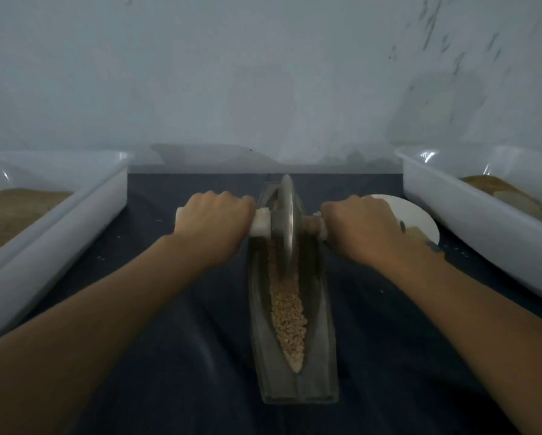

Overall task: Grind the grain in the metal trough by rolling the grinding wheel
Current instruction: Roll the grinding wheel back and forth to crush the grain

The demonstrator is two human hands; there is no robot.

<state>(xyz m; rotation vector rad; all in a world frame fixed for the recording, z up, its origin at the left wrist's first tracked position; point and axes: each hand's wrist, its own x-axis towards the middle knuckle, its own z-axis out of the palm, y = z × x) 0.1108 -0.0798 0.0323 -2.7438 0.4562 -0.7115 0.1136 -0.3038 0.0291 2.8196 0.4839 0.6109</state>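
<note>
The grey metal grinding wheel (284,221) stands at the upper end of the long boat-shaped metal trough (321,321), centre frame; left hand (214,219) and right hand (359,224) clench its axle; tan grain (288,318) fills the lower channel; white plastic tubs (59,221) flank both edges, cropped.

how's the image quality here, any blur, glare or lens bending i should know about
Head view: dim, bluish light; both hands, left and right, and the grinding wheel are soft with blur, while the grain in the metal trough reads more clearly. Small glare spots sit on the white tubs' rims. Wide-angle distortion splays the tubs outward at the edges.
</note>
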